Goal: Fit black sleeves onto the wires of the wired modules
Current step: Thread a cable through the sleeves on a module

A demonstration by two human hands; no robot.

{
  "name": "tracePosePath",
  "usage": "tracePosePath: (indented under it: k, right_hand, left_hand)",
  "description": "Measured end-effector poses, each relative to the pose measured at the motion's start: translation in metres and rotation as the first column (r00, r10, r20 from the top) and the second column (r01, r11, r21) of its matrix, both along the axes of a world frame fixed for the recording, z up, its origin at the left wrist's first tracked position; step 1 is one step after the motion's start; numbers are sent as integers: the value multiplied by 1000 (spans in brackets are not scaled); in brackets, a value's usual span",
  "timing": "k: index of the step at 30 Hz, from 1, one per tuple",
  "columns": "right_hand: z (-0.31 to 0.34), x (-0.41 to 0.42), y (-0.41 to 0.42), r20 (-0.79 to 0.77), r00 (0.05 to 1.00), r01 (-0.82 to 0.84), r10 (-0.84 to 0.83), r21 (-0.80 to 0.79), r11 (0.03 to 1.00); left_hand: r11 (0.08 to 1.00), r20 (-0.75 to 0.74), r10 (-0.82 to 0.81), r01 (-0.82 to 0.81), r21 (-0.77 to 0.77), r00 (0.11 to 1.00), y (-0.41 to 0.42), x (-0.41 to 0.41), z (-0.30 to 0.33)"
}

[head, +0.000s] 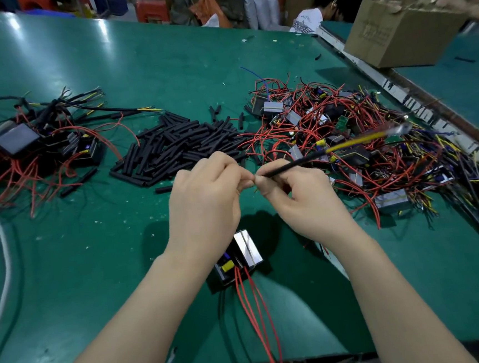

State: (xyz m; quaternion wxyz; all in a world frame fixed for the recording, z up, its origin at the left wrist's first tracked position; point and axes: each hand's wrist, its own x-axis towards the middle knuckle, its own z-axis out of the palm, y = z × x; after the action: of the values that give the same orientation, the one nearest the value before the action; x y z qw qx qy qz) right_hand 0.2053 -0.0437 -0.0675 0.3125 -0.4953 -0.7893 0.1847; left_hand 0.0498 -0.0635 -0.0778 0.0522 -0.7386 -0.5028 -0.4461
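While both hands (205,201) pinch, matte black sleeve (292,165) sheathes yellow wire (353,142)

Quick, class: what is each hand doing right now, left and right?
Left hand: fingers curled, pinching at the near end of the black sleeve.
Right hand: fingers curled, gripping the same black sleeve, yellow wire sticking out beyond it.

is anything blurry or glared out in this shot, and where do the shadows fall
Head view: the yellow wire tip sticking out of the black sleeve is streaked by motion blur; overhead lights leave white glare on the far green table; the left hand and right hand cast a dark shadow around the module; wide-angle distortion bends the table edges.
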Motion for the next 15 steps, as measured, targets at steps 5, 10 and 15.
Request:
tracePosePath:
  k: [5,10,15]
  right_hand:
    - [2,-3,0,271,961,41,-63,85,996]
    - [3,-6,-3,115,989,67,-89,184,981]
    - [1,-5,-1,48,997,48,-58,183,982]
  left_hand:
    - [995,-119,70,-78,-63,990,0,2,-2]
    - [966,142,20,17,-257,990,5,0,-4]
    - [951,262,-17,97,-294,965,4,-8,1]
